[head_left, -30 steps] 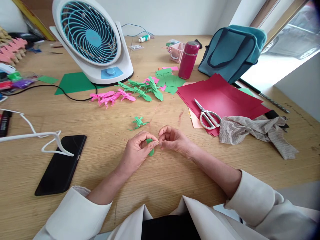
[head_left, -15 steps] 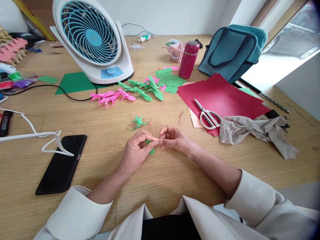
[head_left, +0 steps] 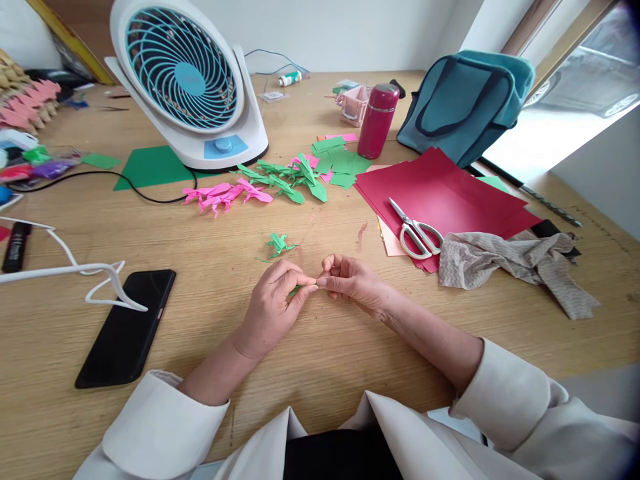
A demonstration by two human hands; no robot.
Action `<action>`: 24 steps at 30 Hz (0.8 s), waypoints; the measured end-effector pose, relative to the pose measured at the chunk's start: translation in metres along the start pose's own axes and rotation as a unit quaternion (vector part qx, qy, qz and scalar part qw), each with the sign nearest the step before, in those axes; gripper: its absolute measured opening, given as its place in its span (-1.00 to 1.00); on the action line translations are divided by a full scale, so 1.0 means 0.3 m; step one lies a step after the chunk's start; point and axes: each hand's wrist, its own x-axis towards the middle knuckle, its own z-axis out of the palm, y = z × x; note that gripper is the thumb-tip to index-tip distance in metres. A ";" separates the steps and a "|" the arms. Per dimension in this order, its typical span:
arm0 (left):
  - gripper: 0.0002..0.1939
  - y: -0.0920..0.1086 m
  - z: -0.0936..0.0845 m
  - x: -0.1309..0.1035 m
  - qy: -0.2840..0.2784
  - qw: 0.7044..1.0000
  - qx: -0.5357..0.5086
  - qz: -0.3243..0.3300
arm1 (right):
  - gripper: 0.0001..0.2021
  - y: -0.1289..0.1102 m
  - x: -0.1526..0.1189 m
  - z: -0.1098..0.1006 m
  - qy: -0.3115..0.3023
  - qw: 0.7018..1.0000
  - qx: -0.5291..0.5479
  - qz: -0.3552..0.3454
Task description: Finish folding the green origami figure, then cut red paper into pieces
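Observation:
Between thumb and fingers, my left hand (head_left: 275,300) pinches a small piece of folded green paper (head_left: 296,289), mostly hidden by the fingers. My right hand (head_left: 353,283) meets it fingertip to fingertip, its thumb and forefinger closed at the paper's end. Just beyond the hands a small green folded-paper figure (head_left: 278,245) with thin limbs lies on the table. Farther back are a cluster of green folded-paper figures (head_left: 287,179) and several pink ones (head_left: 225,194) beside them.
A fan (head_left: 190,80) stands at the back left, a black phone (head_left: 127,330) at the left. Scissors (head_left: 417,233) lie on red paper sheets (head_left: 445,190), next to a crumpled cloth (head_left: 500,260). A red flask (head_left: 379,120) and a teal bag (head_left: 465,100) stand behind.
The green paper has turned in my fingers, so less of it shows below my left hand. My right fingertips have shifted slightly left against the left ones.

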 end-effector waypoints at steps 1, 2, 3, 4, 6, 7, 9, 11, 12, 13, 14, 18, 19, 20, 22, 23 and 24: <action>-0.96 -0.002 -0.001 -0.001 -0.004 1.000 0.017 0.013 | -0.52 -0.001 0.000 0.000 0.001 1.000 0.000 0.000; -0.96 -0.004 -0.002 -0.002 -0.008 0.999 0.033 0.025 | -0.52 -0.001 0.000 0.000 0.001 1.000 0.000 0.001; -0.96 -0.005 -0.003 -0.002 -0.010 0.998 0.049 0.036 | -0.52 -0.001 0.001 0.000 0.001 1.000 0.001 0.003; -0.96 -0.007 -0.004 -0.002 -0.013 0.997 0.063 0.045 | -0.52 0.000 0.002 -0.001 0.002 1.000 0.004 0.004; -0.96 -0.008 -0.006 -0.001 -0.018 0.994 0.085 0.062 | -0.51 0.002 0.004 -0.003 0.003 1.000 0.011 0.007; -0.96 -0.009 -0.007 -0.001 -0.020 0.993 0.093 0.067 | -0.51 0.004 0.004 -0.004 0.003 1.000 0.013 0.009; -0.96 -0.010 -0.007 -0.001 -0.022 0.992 0.101 0.074 | -0.50 0.007 0.005 -0.005 0.001 1.000 0.015 0.012; -0.95 -0.010 -0.007 -0.002 -0.021 0.992 0.104 0.074 | -0.51 0.009 0.005 -0.006 -0.001 1.000 0.015 0.012; -0.94 -0.010 -0.007 -0.002 -0.021 0.992 0.102 0.072 | -0.51 0.010 0.005 -0.006 -0.001 1.000 0.014 0.011; -0.94 -0.009 -0.007 -0.002 -0.021 0.993 0.098 0.066 | -0.51 0.011 0.006 -0.007 -0.001 1.000 0.014 0.010; -0.95 -0.007 -0.007 -0.002 -0.022 0.994 0.091 0.058 | -0.52 0.012 0.007 -0.008 0.000 1.000 0.015 0.008; -0.94 -0.001 -0.009 -0.001 -0.025 0.998 0.064 0.013 | -0.55 0.017 0.013 -0.021 0.013 1.000 0.028 -0.005; -0.94 0.000 -0.010 -0.001 -0.025 0.998 0.064 0.009 | -0.56 0.018 0.015 -0.024 0.018 0.999 0.030 -0.009; -0.94 0.001 -0.010 -0.001 -0.026 0.997 0.066 0.008 | -0.56 0.020 0.016 -0.027 0.020 0.999 0.029 -0.013; -0.94 0.001 -0.009 -0.002 -0.027 0.997 0.071 0.010 | -0.57 0.023 0.018 -0.029 0.021 0.999 0.025 -0.021; -0.94 0.001 -0.008 -0.002 -0.026 0.997 0.074 0.010 | -0.58 0.024 0.018 -0.029 0.019 0.999 0.021 -0.026; -0.94 0.000 -0.007 -0.003 -0.025 0.997 0.076 0.010 | -0.58 0.026 0.018 -0.027 0.015 0.999 0.014 -0.033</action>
